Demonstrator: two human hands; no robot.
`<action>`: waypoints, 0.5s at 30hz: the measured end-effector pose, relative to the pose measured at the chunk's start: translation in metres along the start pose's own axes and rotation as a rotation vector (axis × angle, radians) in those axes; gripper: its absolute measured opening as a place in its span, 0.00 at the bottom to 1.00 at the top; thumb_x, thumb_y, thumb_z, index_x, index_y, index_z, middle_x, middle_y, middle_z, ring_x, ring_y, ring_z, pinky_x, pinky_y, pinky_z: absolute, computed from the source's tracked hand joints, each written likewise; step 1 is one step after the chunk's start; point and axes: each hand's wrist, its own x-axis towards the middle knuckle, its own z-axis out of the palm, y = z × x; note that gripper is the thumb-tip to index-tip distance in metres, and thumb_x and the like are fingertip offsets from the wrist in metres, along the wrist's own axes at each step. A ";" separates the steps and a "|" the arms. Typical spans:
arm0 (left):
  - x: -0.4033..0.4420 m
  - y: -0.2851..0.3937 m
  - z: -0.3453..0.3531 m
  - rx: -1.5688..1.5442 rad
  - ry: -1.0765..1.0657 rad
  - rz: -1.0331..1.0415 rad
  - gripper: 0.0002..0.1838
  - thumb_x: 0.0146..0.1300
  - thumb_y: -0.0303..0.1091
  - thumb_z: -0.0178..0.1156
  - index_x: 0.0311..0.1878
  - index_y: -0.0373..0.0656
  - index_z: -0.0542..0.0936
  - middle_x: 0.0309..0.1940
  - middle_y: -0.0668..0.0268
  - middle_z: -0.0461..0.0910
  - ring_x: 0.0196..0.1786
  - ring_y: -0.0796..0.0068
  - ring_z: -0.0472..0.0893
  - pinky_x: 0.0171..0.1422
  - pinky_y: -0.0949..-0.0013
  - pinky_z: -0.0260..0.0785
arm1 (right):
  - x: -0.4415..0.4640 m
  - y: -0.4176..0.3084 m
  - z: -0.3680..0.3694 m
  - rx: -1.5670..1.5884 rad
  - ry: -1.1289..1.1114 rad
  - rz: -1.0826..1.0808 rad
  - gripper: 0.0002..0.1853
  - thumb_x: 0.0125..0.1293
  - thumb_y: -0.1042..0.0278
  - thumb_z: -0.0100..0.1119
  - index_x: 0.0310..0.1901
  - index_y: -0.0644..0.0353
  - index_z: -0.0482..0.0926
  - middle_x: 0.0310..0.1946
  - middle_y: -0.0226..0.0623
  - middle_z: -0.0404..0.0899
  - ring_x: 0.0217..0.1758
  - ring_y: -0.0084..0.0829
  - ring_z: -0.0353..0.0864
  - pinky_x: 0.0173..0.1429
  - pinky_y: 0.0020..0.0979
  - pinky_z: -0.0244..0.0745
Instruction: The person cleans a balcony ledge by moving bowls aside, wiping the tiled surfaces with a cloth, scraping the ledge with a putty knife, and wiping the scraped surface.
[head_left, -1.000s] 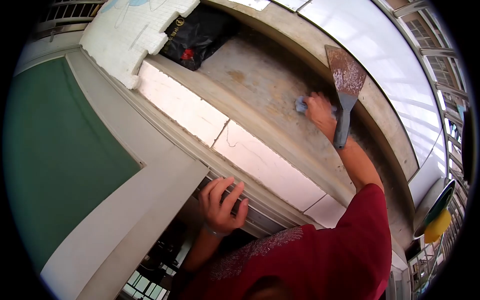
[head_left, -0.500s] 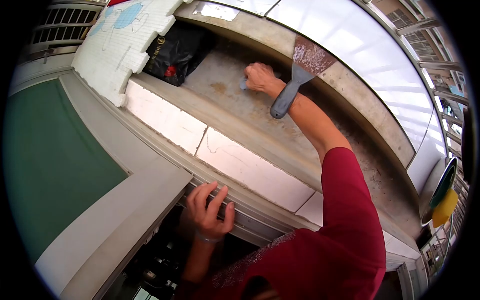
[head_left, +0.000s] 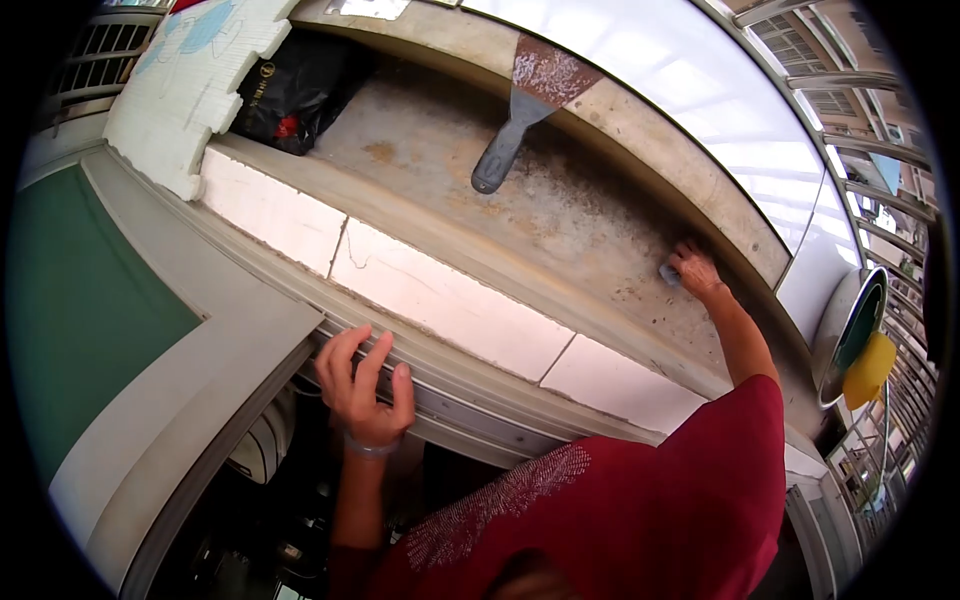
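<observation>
Pressed down on the stained concrete trough (head_left: 430, 165), my right hand (head_left: 695, 270) is closed on a bluish-grey cloth (head_left: 670, 274) near the right end. My left hand (head_left: 362, 390) rests at the metal window track (head_left: 470, 409) with its fingers apart and holds nothing. A scraper (head_left: 508, 135) with a rusty, paint-specked blade and a grey handle lies across the far ledge, its handle sticking out over the trough. It touches neither hand.
A black plastic bag (head_left: 300, 90) sits at the trough's left end beside white foam board (head_left: 185, 100). Pale tiles (head_left: 450, 295) line the near edge. At the right are a round basin (head_left: 835, 335), a yellow object (head_left: 869, 371) and metal bars. A green panel (head_left: 90, 310) stands left.
My right hand first swept left along the trough with the cloth, then far back to the right, away from the bag. The view has shifted; my left hand stays at the track.
</observation>
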 end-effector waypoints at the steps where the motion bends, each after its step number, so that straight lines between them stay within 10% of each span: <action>1: -0.003 -0.003 0.002 0.011 -0.003 0.015 0.17 0.46 0.29 0.58 0.43 0.38 0.80 0.46 0.55 0.74 0.49 0.53 0.70 0.54 0.57 0.65 | -0.021 0.002 0.003 -0.029 0.052 0.046 0.09 0.49 0.76 0.53 0.34 0.56 0.76 0.43 0.36 0.71 0.55 0.38 0.66 0.53 0.42 0.67; 5: -0.006 0.000 0.004 -0.013 -0.019 0.031 0.15 0.51 0.26 0.56 0.44 0.34 0.77 0.49 0.53 0.72 0.51 0.54 0.68 0.57 0.56 0.60 | 0.058 -0.067 -0.052 0.125 0.455 -0.202 0.08 0.44 0.74 0.57 0.29 0.56 0.73 0.32 0.36 0.68 0.42 0.38 0.67 0.42 0.39 0.62; 9: -0.007 0.002 0.006 0.031 -0.022 0.041 0.17 0.50 0.26 0.56 0.45 0.35 0.78 0.49 0.53 0.72 0.52 0.53 0.68 0.57 0.57 0.61 | 0.220 -0.173 -0.093 0.112 0.677 -0.389 0.09 0.50 0.72 0.51 0.36 0.54 0.74 0.40 0.35 0.71 0.49 0.36 0.67 0.47 0.39 0.64; 10: -0.006 0.002 0.008 0.037 -0.027 0.047 0.17 0.50 0.25 0.56 0.45 0.35 0.78 0.49 0.53 0.72 0.52 0.53 0.68 0.57 0.57 0.61 | 0.255 -0.188 -0.104 -0.081 0.305 -0.316 0.11 0.51 0.73 0.51 0.38 0.53 0.75 0.43 0.37 0.71 0.52 0.39 0.68 0.48 0.40 0.66; 15: -0.007 0.007 0.006 0.054 -0.044 0.026 0.17 0.51 0.24 0.55 0.46 0.34 0.77 0.50 0.54 0.71 0.52 0.54 0.68 0.58 0.58 0.60 | 0.229 -0.111 -0.070 0.337 0.257 -0.164 0.18 0.56 0.78 0.45 0.49 0.49 0.69 0.55 0.45 0.64 0.58 0.48 0.64 0.59 0.44 0.65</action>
